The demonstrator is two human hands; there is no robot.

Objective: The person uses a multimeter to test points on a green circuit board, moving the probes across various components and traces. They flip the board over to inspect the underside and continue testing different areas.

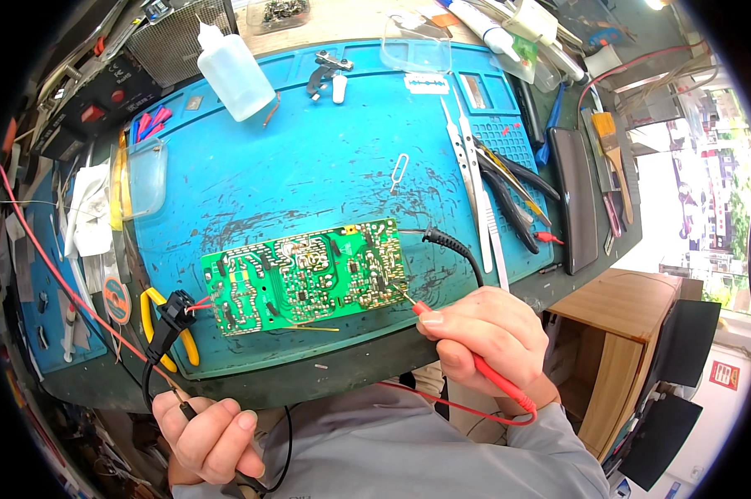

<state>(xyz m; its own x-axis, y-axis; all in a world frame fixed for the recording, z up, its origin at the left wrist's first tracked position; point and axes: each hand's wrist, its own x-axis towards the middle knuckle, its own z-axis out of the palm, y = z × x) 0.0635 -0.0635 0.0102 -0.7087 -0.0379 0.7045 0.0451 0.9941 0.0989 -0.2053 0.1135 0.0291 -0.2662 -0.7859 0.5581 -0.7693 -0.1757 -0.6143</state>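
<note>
A green circuit board (325, 287) lies solder side up on the blue work mat (309, 175). My right hand (496, 337) is closed round a red test probe (492, 373), whose tip points at the board's right end; whether it touches cannot be made out. Below the mat's left corner, my left hand (211, 437) grips a black test probe (189, 411), its tip apart from the board. A black power socket (175, 313) joins the board's left end by red wires. From the right end runs a black cable (458, 246).
Tweezers (475, 191) and black-handled pliers (508, 204) lie right of the board, beside a dark phone-like slab (568, 200). Yellow-handled pliers (190, 345) rest under the socket. Farther back are a white squeeze bottle (235, 79), a small metal clip (329, 75) and a clear tray (417, 46).
</note>
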